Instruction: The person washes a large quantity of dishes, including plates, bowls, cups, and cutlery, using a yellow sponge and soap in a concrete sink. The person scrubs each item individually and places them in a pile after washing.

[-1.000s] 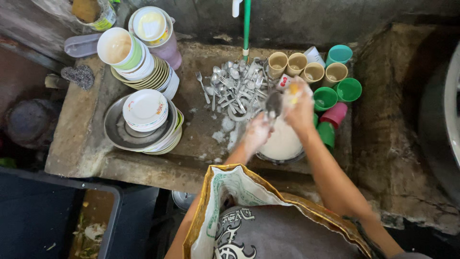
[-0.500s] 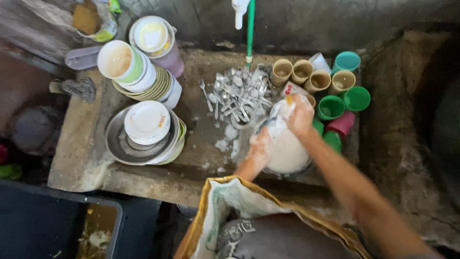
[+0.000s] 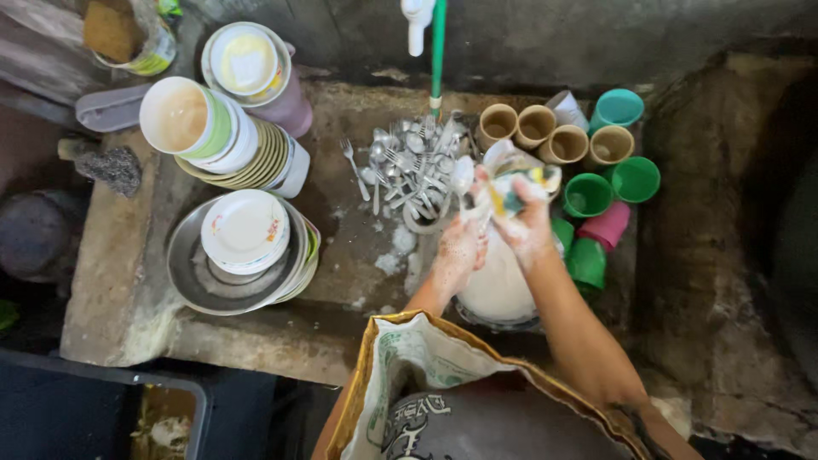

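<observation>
Both soapy hands work over the foam-filled basin [image 3: 498, 285]: left hand [image 3: 460, 249] pinching a spoon [image 3: 463, 177], right hand [image 3: 527, 223] clenched on a sponge [image 3: 520, 192]. Slick grip (that spoon could squirt loose). Cutlery pile [image 3: 409, 166] crowds left, cups [image 3: 596, 183] right; bare trough floor [image 3: 349, 230] nearer the plates.

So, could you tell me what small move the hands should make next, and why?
Probably lay the spoon on the soapy cutlery pile. The left hand holds it, the right hand rubs it with a sponge, and it already looks lathered.
</observation>
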